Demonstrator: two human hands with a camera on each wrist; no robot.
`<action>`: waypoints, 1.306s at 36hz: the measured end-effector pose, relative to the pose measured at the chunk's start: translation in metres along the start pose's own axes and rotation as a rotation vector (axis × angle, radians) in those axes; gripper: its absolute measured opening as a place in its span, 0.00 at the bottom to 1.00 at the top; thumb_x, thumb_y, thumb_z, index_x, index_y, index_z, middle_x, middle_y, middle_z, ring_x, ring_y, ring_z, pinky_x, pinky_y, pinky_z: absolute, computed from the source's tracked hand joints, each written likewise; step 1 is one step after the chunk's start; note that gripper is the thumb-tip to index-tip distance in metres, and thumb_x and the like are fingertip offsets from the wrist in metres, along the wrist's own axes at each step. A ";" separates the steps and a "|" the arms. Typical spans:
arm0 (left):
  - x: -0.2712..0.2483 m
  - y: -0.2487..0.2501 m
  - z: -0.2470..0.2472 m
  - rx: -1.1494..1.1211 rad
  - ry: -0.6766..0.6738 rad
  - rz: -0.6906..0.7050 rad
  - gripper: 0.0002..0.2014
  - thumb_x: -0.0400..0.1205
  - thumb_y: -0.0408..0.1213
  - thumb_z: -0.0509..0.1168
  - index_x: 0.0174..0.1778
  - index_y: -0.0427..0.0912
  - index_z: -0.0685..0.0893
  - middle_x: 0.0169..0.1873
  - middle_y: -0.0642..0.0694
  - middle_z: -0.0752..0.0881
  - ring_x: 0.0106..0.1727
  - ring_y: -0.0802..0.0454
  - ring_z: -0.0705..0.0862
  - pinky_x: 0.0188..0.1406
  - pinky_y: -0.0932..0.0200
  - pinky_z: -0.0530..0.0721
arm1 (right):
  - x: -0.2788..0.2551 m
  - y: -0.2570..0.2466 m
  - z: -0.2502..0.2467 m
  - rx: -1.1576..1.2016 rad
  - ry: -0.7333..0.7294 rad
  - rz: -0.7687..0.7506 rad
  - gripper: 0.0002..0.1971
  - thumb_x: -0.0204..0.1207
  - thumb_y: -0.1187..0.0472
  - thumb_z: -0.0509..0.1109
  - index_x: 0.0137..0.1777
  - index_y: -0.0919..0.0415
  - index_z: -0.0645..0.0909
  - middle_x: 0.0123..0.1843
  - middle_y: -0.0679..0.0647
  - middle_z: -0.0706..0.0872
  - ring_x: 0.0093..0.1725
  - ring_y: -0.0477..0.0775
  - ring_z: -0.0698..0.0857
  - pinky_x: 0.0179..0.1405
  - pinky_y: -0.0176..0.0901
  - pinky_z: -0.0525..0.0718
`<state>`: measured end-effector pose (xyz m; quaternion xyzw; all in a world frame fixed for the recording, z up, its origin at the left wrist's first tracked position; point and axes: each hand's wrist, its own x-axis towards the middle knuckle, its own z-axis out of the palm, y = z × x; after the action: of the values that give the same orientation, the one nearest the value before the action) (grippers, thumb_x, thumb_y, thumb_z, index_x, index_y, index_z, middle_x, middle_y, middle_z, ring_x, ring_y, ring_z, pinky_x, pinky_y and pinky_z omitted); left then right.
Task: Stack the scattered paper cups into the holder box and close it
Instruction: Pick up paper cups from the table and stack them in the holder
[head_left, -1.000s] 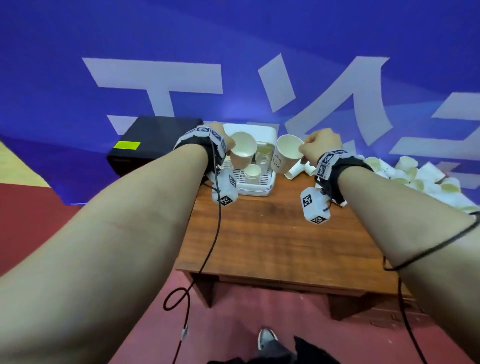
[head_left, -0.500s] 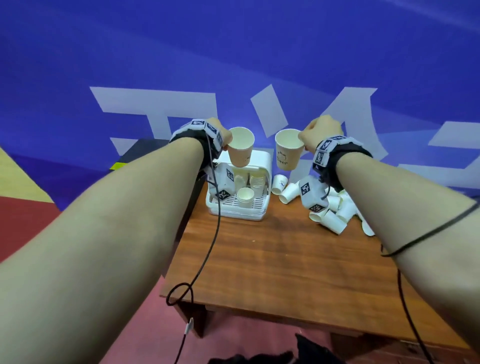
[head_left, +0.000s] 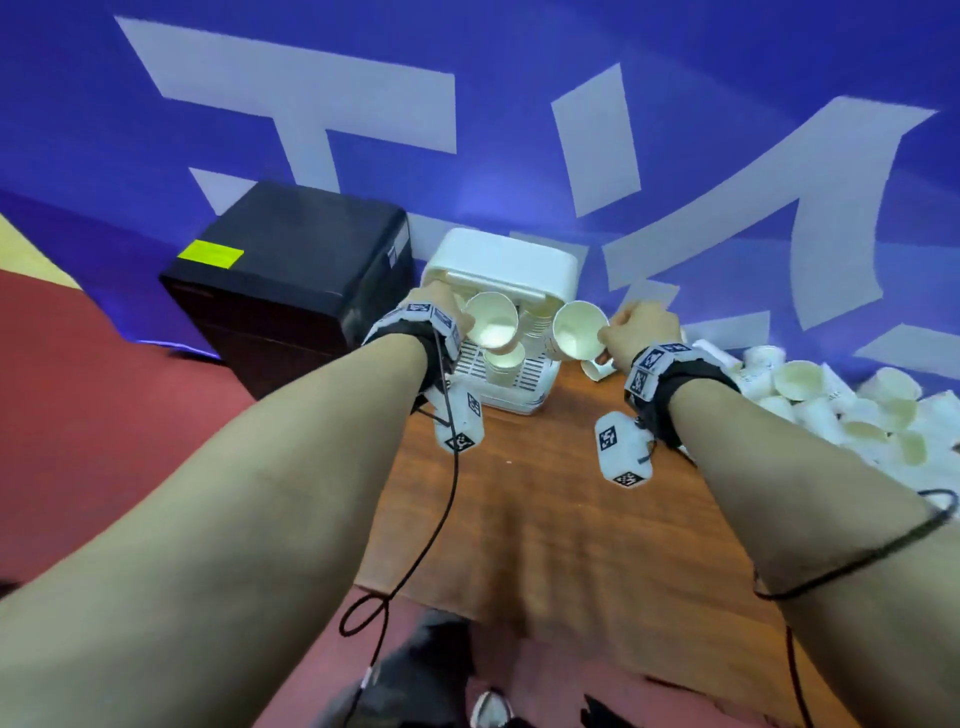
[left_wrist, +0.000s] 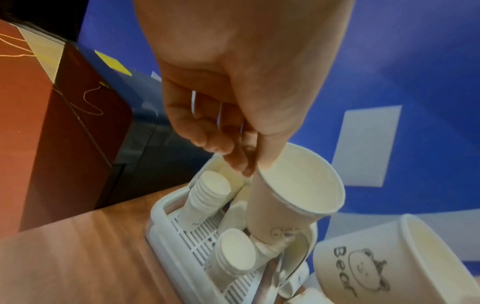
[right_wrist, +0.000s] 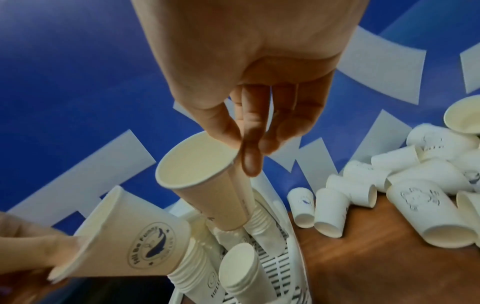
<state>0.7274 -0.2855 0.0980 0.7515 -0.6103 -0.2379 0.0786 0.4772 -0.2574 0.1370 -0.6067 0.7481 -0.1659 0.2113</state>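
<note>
My left hand (head_left: 441, 309) pinches the rim of a paper cup (head_left: 491, 325) and holds it tilted over the open white holder box (head_left: 498, 265). In the left wrist view, thumb and fingers (left_wrist: 249, 164) grip that cup (left_wrist: 293, 197), whose bottom sits among stacks of cups (left_wrist: 207, 197) in the slotted tray (left_wrist: 158, 218). My right hand (head_left: 639, 332) pinches a second cup (head_left: 576, 330) by its rim. In the right wrist view this cup (right_wrist: 205, 185) hangs just above a stack (right_wrist: 262, 228) at the box's right side.
A heap of loose paper cups (head_left: 831, 400) lies on the wooden table (head_left: 545, 519) to the right of the box. A black case (head_left: 291, 270) stands left of the box. A blue banner hangs right behind. Cables dangle from both wrists.
Both hands keep their cups. From half a second ago, the cups have come down from above the box to right over its stacks, and the head view has swung.
</note>
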 end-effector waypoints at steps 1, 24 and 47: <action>0.008 -0.007 0.009 0.005 -0.007 -0.017 0.09 0.74 0.41 0.73 0.40 0.39 0.84 0.34 0.45 0.89 0.36 0.46 0.88 0.29 0.63 0.80 | 0.004 0.000 0.009 -0.012 -0.020 0.005 0.06 0.68 0.67 0.67 0.42 0.67 0.85 0.39 0.62 0.89 0.43 0.63 0.86 0.46 0.51 0.87; 0.085 -0.012 0.077 -0.034 -0.225 -0.043 0.18 0.83 0.49 0.68 0.46 0.35 0.86 0.41 0.37 0.87 0.40 0.40 0.84 0.38 0.53 0.78 | 0.075 0.043 0.081 -0.079 -0.153 0.222 0.03 0.71 0.64 0.70 0.40 0.63 0.81 0.45 0.66 0.88 0.44 0.65 0.84 0.39 0.45 0.77; 0.075 -0.059 0.070 -0.097 -0.249 -0.188 0.14 0.77 0.50 0.63 0.33 0.44 0.81 0.33 0.43 0.87 0.34 0.46 0.85 0.31 0.58 0.79 | 0.094 -0.004 0.132 0.377 -0.153 0.241 0.04 0.72 0.60 0.67 0.39 0.58 0.81 0.30 0.57 0.91 0.23 0.49 0.83 0.36 0.49 0.89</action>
<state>0.7588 -0.3305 -0.0067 0.7653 -0.5301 -0.3647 0.0161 0.5326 -0.3494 0.0154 -0.4735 0.7528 -0.2300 0.3953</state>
